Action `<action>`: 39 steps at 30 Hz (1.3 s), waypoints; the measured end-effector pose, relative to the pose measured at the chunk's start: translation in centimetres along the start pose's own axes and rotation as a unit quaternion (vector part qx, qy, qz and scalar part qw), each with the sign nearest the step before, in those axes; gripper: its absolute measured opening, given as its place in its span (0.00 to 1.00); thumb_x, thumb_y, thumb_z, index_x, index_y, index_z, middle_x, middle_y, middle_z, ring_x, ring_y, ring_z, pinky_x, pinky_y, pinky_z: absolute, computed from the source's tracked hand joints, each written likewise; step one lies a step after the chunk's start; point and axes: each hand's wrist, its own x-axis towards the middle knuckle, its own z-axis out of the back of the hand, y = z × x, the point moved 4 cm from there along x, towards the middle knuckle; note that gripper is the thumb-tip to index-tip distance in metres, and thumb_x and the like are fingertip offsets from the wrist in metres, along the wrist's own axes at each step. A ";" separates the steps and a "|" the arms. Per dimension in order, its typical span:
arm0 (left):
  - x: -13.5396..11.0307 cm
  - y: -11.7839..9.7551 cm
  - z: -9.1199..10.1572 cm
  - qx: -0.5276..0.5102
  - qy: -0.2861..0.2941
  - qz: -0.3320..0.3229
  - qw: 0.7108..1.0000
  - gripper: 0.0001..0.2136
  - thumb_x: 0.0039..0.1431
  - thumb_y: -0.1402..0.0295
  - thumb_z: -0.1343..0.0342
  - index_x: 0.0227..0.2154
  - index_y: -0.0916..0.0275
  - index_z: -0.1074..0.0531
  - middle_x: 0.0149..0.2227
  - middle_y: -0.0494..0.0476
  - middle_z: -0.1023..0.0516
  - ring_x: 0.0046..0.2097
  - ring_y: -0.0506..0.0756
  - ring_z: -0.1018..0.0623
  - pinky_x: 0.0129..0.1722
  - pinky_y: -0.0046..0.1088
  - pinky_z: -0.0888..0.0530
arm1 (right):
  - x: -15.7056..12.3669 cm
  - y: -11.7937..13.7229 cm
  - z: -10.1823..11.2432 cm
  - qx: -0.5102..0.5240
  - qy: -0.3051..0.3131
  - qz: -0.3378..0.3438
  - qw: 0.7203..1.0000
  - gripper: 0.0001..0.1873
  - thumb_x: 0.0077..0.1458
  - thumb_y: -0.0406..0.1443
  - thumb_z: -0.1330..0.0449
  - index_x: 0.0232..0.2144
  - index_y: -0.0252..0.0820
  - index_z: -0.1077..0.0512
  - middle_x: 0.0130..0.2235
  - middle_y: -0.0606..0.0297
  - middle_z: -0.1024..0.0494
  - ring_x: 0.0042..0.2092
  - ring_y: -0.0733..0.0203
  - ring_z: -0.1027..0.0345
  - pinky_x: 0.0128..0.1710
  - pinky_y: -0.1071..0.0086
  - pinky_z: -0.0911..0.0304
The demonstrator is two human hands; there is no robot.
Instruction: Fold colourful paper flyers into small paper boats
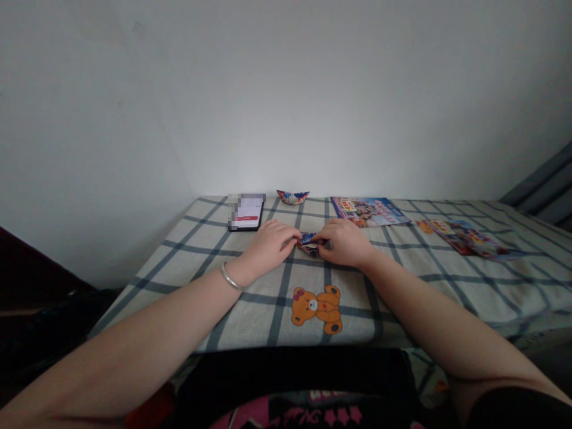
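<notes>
A small folded piece of printed paper (pixel 308 241), blue and red, lies between my two hands just above the tablecloth. My left hand (pixel 273 241) pinches its left end between thumb and fingers; a silver bangle (pixel 230 277) circles that wrist. At the right end, my right hand (pixel 344 243) closes its thumb and fingers on the same paper. Parts of the paper are hidden behind my fingertips. Beyond the hands, near the wall, stands a folded paper boat (pixel 292 198) in similar colours.
A phone (pixel 248 213) with a lit screen lies left of the boat. Colourful printed leaflets (pixel 370 211) lie at the back right, with more leaflets (pixel 476 239) farther right. The checked tablecloth (pixel 201 262) carries a bear picture (pixel 316 308). A white wall (pixel 286 95) borders the table's back.
</notes>
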 end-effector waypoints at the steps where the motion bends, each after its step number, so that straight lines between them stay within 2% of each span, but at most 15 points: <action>1: 0.0 0.0 0.0 -0.001 -0.001 -0.002 1.000 0.08 0.62 0.75 0.49 0.38 0.60 0.26 0.39 0.54 0.20 0.43 0.57 0.24 0.48 0.41 0.30 | 0.0 0.0 0.0 -0.005 0.004 0.004 1.000 0.15 0.52 0.37 0.42 0.41 0.44 0.19 0.36 0.62 0.18 0.42 0.55 0.30 0.46 0.64 0.40; 10: -0.1 -0.2 -0.1 0.025 0.016 -0.026 0.999 0.07 0.63 0.75 0.48 0.37 0.58 0.26 0.39 0.50 0.20 0.44 0.55 0.23 0.58 0.44 0.38 | 0.0 0.7 0.2 -0.041 0.000 0.012 0.999 0.15 0.55 0.38 0.43 0.41 0.44 0.19 0.34 0.60 0.19 0.41 0.54 0.33 0.45 0.62 0.44; 17: 0.0 -0.6 0.0 0.035 0.026 -0.033 0.998 0.09 0.64 0.75 0.50 0.38 0.57 0.25 0.38 0.51 0.20 0.43 0.54 0.23 0.60 0.45 0.39 | 0.3 1.4 0.5 -0.069 0.004 0.036 0.997 0.13 0.57 0.35 0.45 0.33 0.40 0.19 0.31 0.57 0.21 0.40 0.54 0.35 0.47 0.61 0.45; 23: -0.1 -0.7 -0.1 0.038 0.030 -0.053 0.997 0.10 0.64 0.75 0.50 0.39 0.56 0.25 0.38 0.50 0.20 0.43 0.54 0.23 0.61 0.45 0.40 | 0.4 1.1 0.4 -0.060 0.008 0.032 0.998 0.12 0.54 0.34 0.44 0.33 0.41 0.19 0.32 0.59 0.20 0.41 0.54 0.35 0.48 0.61 0.45; 28: -0.3 -1.2 0.3 0.078 0.010 -0.071 0.994 0.10 0.64 0.75 0.50 0.38 0.56 0.24 0.39 0.51 0.20 0.44 0.54 0.23 0.62 0.46 0.41 | 0.2 1.4 0.6 -0.069 0.017 0.028 0.997 0.10 0.53 0.35 0.41 0.34 0.42 0.19 0.33 0.58 0.20 0.42 0.52 0.35 0.49 0.60 0.46; 33: -0.3 -1.9 1.1 0.138 -0.035 -0.098 0.985 0.12 0.66 0.75 0.52 0.37 0.57 0.23 0.38 0.52 0.21 0.42 0.54 0.24 0.62 0.50 0.41 | 0.2 1.6 0.7 -0.092 0.001 0.011 0.996 0.11 0.57 0.38 0.41 0.36 0.42 0.20 0.34 0.58 0.20 0.42 0.52 0.35 0.50 0.60 0.47; 39: -0.2 -1.7 1.0 0.138 -0.028 -0.105 0.984 0.13 0.65 0.75 0.52 0.35 0.56 0.22 0.37 0.52 0.22 0.40 0.53 0.25 0.62 0.50 0.39 | 0.7 1.4 0.2 -0.097 -0.011 0.016 0.995 0.11 0.59 0.37 0.42 0.34 0.43 0.19 0.34 0.59 0.20 0.42 0.53 0.37 0.49 0.59 0.48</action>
